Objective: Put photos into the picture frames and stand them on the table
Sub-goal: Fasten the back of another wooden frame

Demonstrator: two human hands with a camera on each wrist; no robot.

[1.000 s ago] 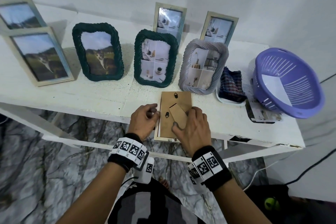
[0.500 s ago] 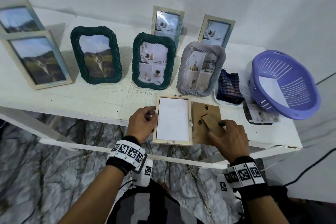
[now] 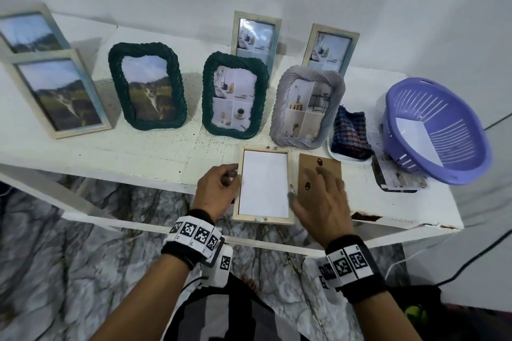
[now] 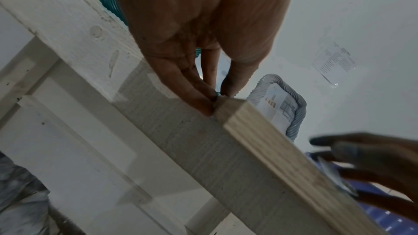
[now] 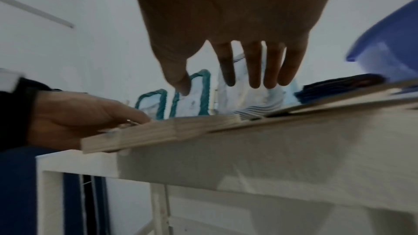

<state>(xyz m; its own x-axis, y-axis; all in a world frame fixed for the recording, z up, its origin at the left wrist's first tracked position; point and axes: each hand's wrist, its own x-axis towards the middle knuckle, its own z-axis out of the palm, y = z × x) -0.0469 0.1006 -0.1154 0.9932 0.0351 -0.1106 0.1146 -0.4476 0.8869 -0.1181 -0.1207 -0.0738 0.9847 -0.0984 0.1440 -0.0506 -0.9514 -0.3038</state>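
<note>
A pale wooden frame (image 3: 263, 185) is laid face down at the front edge of the table (image 3: 155, 158), its long axis running from the front edge toward the back, with its near short end overhanging that edge. A white sheet is seen in its open back; whether this is a photo's reverse cannot be told. The frame's left long side is pinched by the left hand (image 3: 219, 191), fingers curled against the wood. The brown backing board (image 3: 318, 174) is laid flat just beside the frame's right side, parallel to it. Above this board the right hand (image 3: 321, 202) is spread, fingers straight and apart, nothing being held; the right wrist view shows them clear of the surface. The stack of photos (image 3: 399, 181) lies further right, at the purple basket (image 3: 435, 130), so the right hand is judged the nearer for fetching one.
</note>
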